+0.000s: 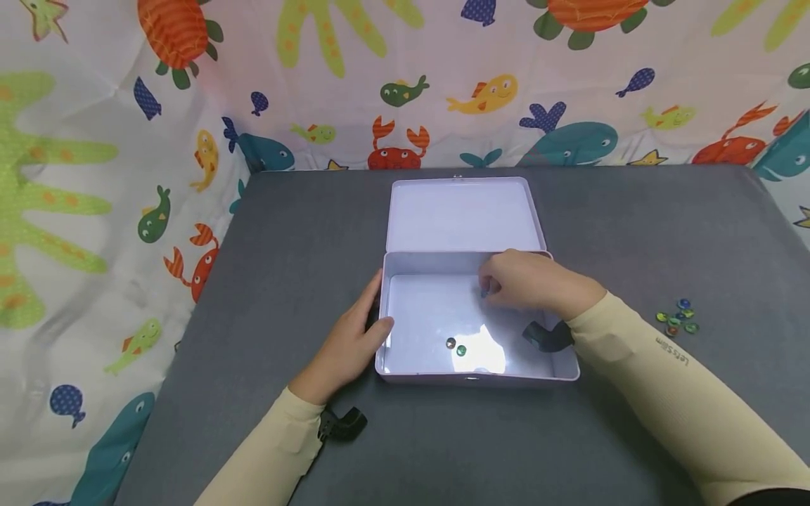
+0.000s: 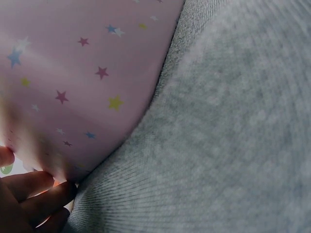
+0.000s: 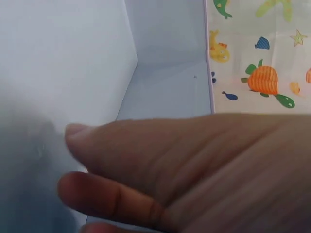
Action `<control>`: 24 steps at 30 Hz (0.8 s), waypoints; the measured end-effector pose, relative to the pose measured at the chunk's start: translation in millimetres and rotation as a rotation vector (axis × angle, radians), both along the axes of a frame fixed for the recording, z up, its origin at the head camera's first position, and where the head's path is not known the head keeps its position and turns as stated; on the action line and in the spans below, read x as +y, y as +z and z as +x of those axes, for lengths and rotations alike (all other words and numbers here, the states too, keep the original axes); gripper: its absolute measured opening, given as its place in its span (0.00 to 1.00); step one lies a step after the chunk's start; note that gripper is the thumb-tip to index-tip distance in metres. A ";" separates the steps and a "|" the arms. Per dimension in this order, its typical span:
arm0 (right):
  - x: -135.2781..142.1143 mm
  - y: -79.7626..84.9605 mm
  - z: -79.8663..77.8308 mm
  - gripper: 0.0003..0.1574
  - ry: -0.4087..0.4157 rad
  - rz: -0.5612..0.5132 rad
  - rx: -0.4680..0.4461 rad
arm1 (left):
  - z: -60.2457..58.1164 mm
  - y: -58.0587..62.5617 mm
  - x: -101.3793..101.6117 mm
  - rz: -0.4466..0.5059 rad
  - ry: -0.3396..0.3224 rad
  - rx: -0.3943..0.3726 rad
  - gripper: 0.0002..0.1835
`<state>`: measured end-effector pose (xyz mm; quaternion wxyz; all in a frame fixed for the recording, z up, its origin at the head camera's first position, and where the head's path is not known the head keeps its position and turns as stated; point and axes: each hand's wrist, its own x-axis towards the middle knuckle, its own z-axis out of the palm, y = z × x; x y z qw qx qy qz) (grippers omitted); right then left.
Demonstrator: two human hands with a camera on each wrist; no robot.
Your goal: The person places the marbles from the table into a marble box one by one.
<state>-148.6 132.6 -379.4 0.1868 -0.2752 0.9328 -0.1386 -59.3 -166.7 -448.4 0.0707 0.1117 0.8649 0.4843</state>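
Note:
An open pale lilac tin box (image 1: 418, 309) lies on the table, its lid tipped back away from me. My left hand (image 1: 344, 344) grips the box's left side, thumb over the rim and fingers along the outer wall. In the left wrist view those fingers (image 2: 36, 191) touch the star-printed pink wall. Inside the box my right hand (image 1: 528, 281) pinches a small blue glass marble (image 1: 485, 291). The right wrist view shows its thumb and finger, the marble hidden there. Two marbles lie on the box floor, a brown one (image 1: 451, 343) and a green one (image 1: 461, 350).
To the right of the box, several coloured glass marbles (image 1: 676, 320) sit in a loose cluster on the grey tabletop (image 1: 304, 232). A curtain (image 1: 342, 119) printed with sea animals hangs behind the table and along its left side.

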 end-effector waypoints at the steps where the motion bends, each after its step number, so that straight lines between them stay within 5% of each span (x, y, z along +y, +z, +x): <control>1: 0.2 -1.0 0.0 0.05 0.002 0.004 -0.011 | 0.3 -0.4 -0.3 0.000 0.000 0.000 0.42; 24: 3.1 7.0 3.9 0.12 -0.015 -0.014 0.003 | 1.3 -2.3 0.7 -0.007 0.006 0.006 0.41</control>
